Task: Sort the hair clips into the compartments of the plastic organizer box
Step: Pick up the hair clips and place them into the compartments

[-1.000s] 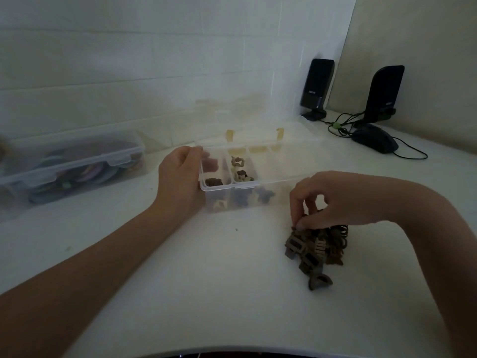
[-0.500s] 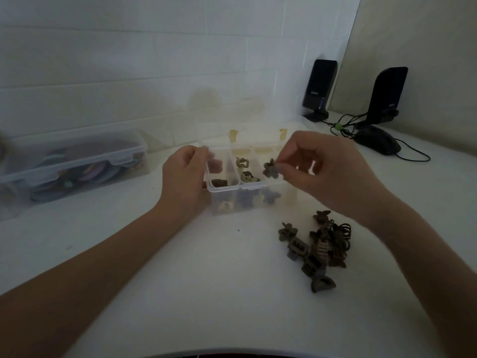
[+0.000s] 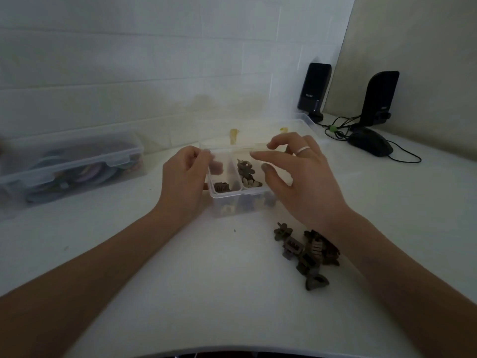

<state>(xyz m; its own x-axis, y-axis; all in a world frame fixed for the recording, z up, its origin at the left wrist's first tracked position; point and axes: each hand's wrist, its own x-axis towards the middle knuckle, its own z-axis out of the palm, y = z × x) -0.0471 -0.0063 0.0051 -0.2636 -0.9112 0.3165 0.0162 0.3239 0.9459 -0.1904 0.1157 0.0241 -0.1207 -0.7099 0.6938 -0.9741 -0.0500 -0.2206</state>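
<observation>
Two hands work at the box [image 3: 233, 202], the clear organizer that serves as the landmark. Left hand [image 3: 184, 182] grips the box's left wall, fingers curled over the rim, steadying it. Right hand [image 3: 299, 177] hovers above the box's right half with fingers spread and loosely bent, holding nothing that can be seen; a ring sits on one finger. Inside the box, the leftmost compartment holds a dark brown clip [image 3: 221, 187], and the next compartment to its right holds several flower-shaped clips [image 3: 245, 169]; more shapes show dimly through the front wall, too blurred to name. On the bench [image 3: 180, 280], just in front and to the right of the box, lies a pile [image 3: 305, 251] of brown clips not yet sorted, roughly as many as are already in the box, so the job looks about halfway. Far left of the box stands a shut case [image 3: 69, 161] with coloured rings inside. Behind and right of the box are two speakers [image 3: 313, 89] and a mouse [image 3: 370, 144].
</observation>
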